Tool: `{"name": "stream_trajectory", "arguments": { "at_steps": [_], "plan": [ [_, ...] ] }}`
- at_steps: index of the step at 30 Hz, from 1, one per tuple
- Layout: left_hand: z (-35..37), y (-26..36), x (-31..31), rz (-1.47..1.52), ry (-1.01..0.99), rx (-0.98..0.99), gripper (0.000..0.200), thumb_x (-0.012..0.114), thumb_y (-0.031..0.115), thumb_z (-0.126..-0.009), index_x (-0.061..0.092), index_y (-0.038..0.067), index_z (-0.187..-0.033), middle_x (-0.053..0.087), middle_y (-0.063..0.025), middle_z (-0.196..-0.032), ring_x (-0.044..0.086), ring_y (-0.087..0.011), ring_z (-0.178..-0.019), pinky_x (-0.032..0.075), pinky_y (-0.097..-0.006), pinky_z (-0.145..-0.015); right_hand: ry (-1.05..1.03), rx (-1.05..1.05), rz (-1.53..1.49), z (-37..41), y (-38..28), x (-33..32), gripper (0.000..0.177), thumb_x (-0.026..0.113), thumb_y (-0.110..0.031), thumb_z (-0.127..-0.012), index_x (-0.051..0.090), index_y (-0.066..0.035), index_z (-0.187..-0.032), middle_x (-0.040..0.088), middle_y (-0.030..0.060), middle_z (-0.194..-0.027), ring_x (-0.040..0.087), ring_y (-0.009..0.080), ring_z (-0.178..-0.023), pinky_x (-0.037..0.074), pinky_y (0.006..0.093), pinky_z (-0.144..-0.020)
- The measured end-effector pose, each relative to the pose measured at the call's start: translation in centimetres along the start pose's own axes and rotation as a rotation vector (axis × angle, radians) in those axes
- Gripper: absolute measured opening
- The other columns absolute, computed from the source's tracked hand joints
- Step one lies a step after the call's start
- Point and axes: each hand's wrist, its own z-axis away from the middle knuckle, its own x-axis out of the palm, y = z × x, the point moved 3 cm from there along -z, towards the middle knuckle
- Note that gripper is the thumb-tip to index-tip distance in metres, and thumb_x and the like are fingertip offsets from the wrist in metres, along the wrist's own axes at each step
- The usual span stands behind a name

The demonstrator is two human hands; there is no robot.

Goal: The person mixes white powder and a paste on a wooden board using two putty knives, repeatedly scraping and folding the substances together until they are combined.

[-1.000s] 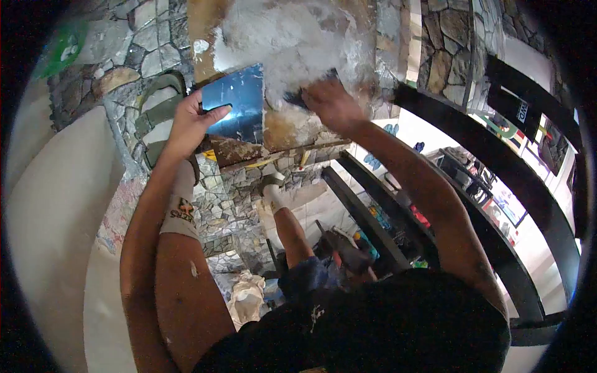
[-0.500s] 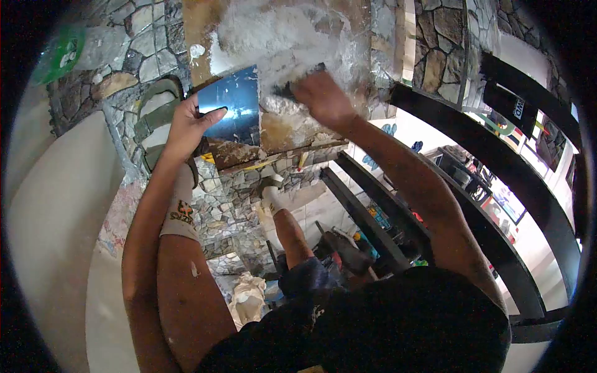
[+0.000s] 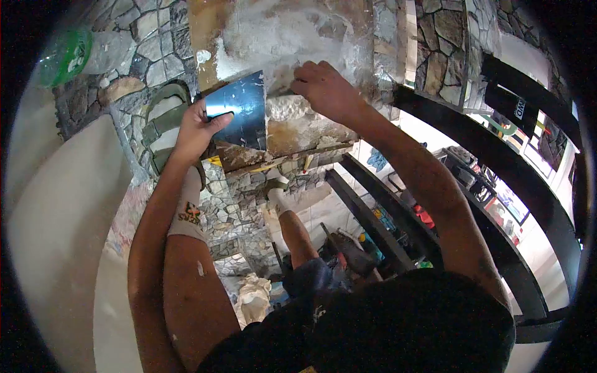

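My left hand (image 3: 202,127) grips a flat metal plate (image 3: 244,115) by its left edge, thumb on top and fingers underneath. The plate is shiny, widens to the right and has white specks on it. A brown wooden board (image 3: 214,28) lies under both hands, smeared with white paste (image 3: 261,46). My right hand (image 3: 323,90) is closed just right of the plate, low over the smeared board; whatever its fingers hold is hidden. Between hand and plate, a lumpy white mound of paste (image 3: 289,107) sits on the board.
My sandalled foot (image 3: 166,124) is left of the board, near a plastic bottle with a green label (image 3: 74,56). Dark beams (image 3: 460,127) run along the right, with a floor and household items below them. My other leg (image 3: 295,233) reaches down under the board's front edge.
My right hand has shifted slightly, and the dark thing seen at its fingers earlier is now hidden. More of the white mound shows. The whole view has shifted a little; my left hand keeps the plate.
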Motion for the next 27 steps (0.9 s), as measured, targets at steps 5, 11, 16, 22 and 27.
{"name": "stream_trajectory", "arguments": {
  "at_steps": [5,11,16,22,27],
  "plan": [
    [-0.3,-0.8,-0.4,0.001,-0.023,0.013,0.027,0.066,0.004,-0.079,0.058,0.001,-0.105,0.063,-0.0005,-0.095,0.055,-0.008,-0.086,0.044,-0.0245,-0.078,0.136,-0.026,-0.005,2.0,-1.4,2.9,0.021,0.055,-0.008,-0.071,0.058,-0.005,-0.091,0.053,0.0077,-0.09,0.052,0.024,-0.092,0.039,0.0398,-0.082],
    [0.2,-0.4,0.2,0.045,-0.042,-0.008,0.028,0.065,0.002,-0.079,0.058,0.001,-0.106,0.062,-0.0004,-0.094,0.056,-0.008,-0.085,0.045,-0.0246,-0.078,0.107,0.012,-0.013,0.3,-1.3,0.8,0.018,0.055,-0.009,-0.071,0.059,-0.007,-0.088,0.054,0.0065,-0.092,0.052,0.0235,-0.094,0.04,0.039,-0.084],
    [0.4,-0.9,0.7,0.057,-0.133,-0.007,0.029,0.065,-0.002,-0.077,0.057,0.0,-0.105,0.063,-0.0014,-0.094,0.057,-0.009,-0.083,0.047,-0.0251,-0.076,-0.008,0.021,-0.03,-1.1,0.8,-0.8,0.015,0.054,-0.009,-0.071,0.06,-0.005,-0.084,0.054,0.0075,-0.092,0.052,0.0239,-0.092,0.041,0.0402,-0.079],
    [0.3,-0.7,0.4,-0.102,-0.147,-0.06,0.024,0.066,-0.003,-0.075,0.058,-0.002,-0.098,0.065,-0.0023,-0.086,0.059,-0.0079,-0.075,0.048,-0.0245,-0.068,0.073,-0.008,0.043,-0.5,-1.1,0.3,0.019,0.051,-0.008,-0.073,0.061,-0.006,-0.089,0.054,0.0086,-0.091,0.052,0.0258,-0.092,0.04,0.0376,-0.077],
    [0.4,-0.7,0.9,0.046,-0.095,-0.025,0.021,0.065,-0.002,-0.076,0.058,-0.001,-0.096,0.065,-0.0025,-0.086,0.059,-0.0071,-0.073,0.049,-0.0241,-0.068,0.021,0.093,-0.006,-0.6,-0.1,1.0,0.019,0.051,-0.008,-0.074,0.061,-0.006,-0.09,0.054,0.0084,-0.091,0.051,0.0261,-0.093,0.039,0.0388,-0.08]
  ]
}}
